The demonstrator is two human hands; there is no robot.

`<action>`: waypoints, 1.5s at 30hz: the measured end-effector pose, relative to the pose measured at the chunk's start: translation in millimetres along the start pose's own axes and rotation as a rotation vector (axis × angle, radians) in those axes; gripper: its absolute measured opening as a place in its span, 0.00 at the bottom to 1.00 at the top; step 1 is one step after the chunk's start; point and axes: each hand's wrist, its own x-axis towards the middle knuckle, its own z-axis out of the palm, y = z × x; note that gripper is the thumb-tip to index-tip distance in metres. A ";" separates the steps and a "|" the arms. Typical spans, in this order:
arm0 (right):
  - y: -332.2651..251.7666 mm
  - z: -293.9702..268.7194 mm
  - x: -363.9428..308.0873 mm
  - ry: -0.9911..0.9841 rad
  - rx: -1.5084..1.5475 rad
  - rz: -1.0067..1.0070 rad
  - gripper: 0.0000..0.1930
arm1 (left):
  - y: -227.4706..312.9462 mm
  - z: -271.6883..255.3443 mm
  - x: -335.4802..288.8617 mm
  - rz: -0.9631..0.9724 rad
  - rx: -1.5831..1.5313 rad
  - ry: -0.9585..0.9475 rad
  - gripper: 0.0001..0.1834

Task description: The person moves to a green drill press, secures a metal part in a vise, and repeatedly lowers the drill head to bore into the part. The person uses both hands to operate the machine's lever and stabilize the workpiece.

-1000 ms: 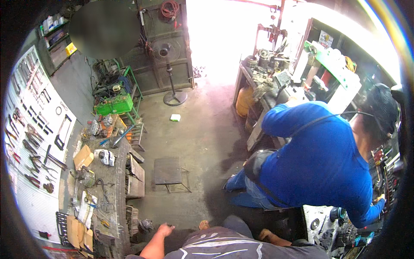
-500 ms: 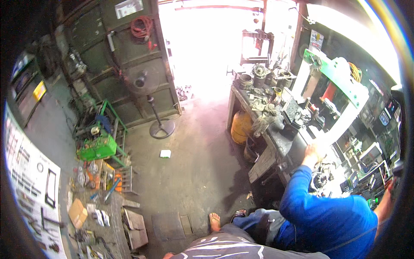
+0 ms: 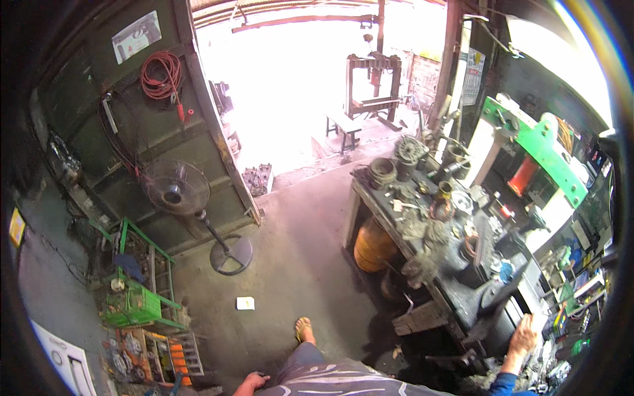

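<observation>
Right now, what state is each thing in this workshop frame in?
Fan: upright on the floor; whether it spins is unclear.
Red cable: coiled, hung on the door.
Door: swung open.
Green crate: sits in its rack.
Orange cylinder: under the bench, tilted.
Left hand: low at the wearer's knee; grip unclear.
Co-worker's hand: rests on the bench edge.

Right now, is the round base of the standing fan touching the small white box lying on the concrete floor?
Apart. The head view shows the fan's round base and the small white box with a strip of bare concrete floor between them.
</observation>
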 end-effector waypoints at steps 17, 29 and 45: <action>-393.2 -324.7 360.1 0.094 0.121 -0.140 0.26 | 310.5 -516.8 383.1 0.082 -0.184 0.301 0.31; -609.5 -643.3 660.1 0.235 0.106 -0.600 0.22 | 501.0 -598.0 507.3 -0.038 -0.015 -0.030 0.37; -423.8 -878.2 852.3 0.405 0.292 -0.015 0.26 | 1195.8 -1011.9 884.7 0.483 0.648 0.290 0.36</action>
